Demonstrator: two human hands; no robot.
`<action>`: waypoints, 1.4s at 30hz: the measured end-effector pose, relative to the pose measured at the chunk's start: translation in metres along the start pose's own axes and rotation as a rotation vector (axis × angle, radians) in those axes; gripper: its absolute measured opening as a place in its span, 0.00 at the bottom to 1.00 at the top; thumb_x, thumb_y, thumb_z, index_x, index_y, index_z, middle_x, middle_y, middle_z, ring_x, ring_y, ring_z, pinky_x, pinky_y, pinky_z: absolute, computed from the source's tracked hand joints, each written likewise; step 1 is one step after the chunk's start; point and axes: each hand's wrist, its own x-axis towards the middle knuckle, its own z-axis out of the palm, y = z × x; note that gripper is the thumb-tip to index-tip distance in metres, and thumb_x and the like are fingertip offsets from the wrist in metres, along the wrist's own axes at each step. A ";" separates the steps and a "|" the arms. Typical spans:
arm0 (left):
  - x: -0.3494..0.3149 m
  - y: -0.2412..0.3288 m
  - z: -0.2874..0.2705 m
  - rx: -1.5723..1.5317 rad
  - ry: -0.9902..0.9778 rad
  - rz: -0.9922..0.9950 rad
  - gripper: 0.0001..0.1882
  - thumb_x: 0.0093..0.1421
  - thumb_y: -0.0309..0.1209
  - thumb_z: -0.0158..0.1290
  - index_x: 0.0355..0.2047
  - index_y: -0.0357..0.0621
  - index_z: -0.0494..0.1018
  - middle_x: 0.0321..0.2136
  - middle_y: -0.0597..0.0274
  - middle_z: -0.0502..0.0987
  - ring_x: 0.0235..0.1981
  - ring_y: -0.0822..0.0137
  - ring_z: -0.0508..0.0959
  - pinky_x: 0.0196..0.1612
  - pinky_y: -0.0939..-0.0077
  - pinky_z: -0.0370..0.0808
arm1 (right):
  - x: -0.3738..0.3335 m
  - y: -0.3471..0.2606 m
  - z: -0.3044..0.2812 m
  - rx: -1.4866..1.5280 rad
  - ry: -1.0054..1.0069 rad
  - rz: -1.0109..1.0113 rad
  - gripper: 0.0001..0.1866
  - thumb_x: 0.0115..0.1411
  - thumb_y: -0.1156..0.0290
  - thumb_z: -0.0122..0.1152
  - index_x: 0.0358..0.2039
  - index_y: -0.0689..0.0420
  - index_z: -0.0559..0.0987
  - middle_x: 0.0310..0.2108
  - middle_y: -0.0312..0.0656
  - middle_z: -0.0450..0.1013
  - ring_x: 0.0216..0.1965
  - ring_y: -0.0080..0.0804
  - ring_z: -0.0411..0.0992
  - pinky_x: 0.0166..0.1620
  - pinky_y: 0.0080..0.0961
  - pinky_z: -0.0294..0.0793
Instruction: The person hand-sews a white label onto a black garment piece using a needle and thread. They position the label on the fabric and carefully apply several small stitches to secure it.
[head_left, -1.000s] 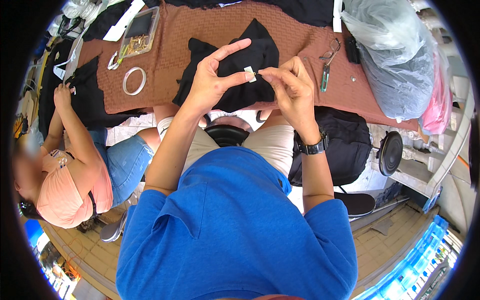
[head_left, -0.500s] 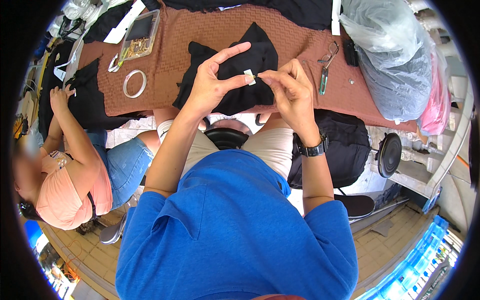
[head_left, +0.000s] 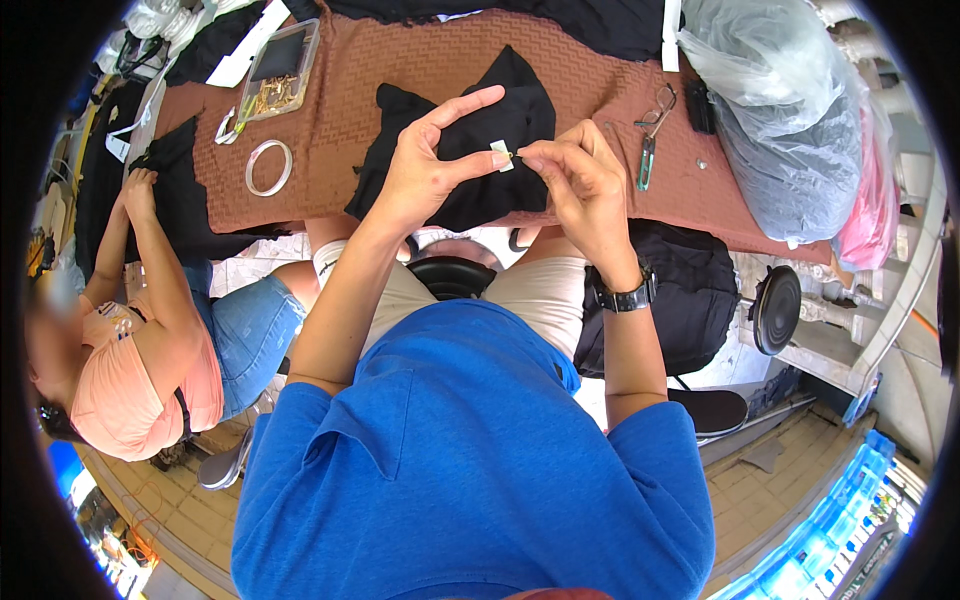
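A black piece of cloth [head_left: 520, 95] lies on the brown table cover in front of me. At its middle sits a small white tag [head_left: 504, 163], with the thumb of my left hand [head_left: 422, 168] pressed on its edge. The index finger of that hand stretches out over the cloth; its other fingers are mostly hidden. My right hand [head_left: 585, 180] pinches thumb against forefinger just right of the tag. A tiny yellowish piece shows between the tag and those fingertips, too small to name. A dark watch [head_left: 628, 298] is on my right wrist.
Left on the table are a clear box [head_left: 283, 75] of gold-coloured pieces and a tape roll [head_left: 269, 167]. To the right lie green-handled snips [head_left: 646, 163] and a large plastic bag [head_left: 790, 130]. A co-worker [head_left: 150, 370] sits at my left beside black fabric.
My hands stay almost still at the tag, with only a tiny shift. On the left, the co-worker's hands have come together over the black fabric.
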 end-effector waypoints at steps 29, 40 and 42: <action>-0.003 0.002 0.001 0.025 0.003 0.012 0.34 0.51 0.23 0.68 0.60 0.40 0.73 0.57 0.59 0.75 0.59 0.70 0.71 0.63 0.74 0.66 | -0.002 -0.006 -0.005 -0.011 -0.024 -0.005 0.09 0.59 0.84 0.64 0.39 0.60 0.85 0.30 0.37 0.68 0.30 0.25 0.70 0.31 0.21 0.70; -0.003 0.001 0.003 -0.021 -0.008 0.010 0.34 0.51 0.21 0.68 0.60 0.40 0.72 0.57 0.59 0.75 0.56 0.70 0.73 0.62 0.75 0.68 | 0.000 -0.007 -0.003 0.049 0.019 -0.002 0.08 0.56 0.83 0.65 0.36 0.60 0.85 0.27 0.38 0.68 0.27 0.27 0.67 0.30 0.24 0.68; -0.003 0.002 0.003 -0.045 -0.016 -0.009 0.34 0.51 0.21 0.67 0.60 0.40 0.72 0.57 0.59 0.74 0.56 0.71 0.73 0.62 0.75 0.67 | 0.000 -0.007 -0.004 0.073 0.014 0.025 0.07 0.56 0.83 0.65 0.36 0.60 0.85 0.28 0.37 0.68 0.27 0.25 0.68 0.30 0.22 0.68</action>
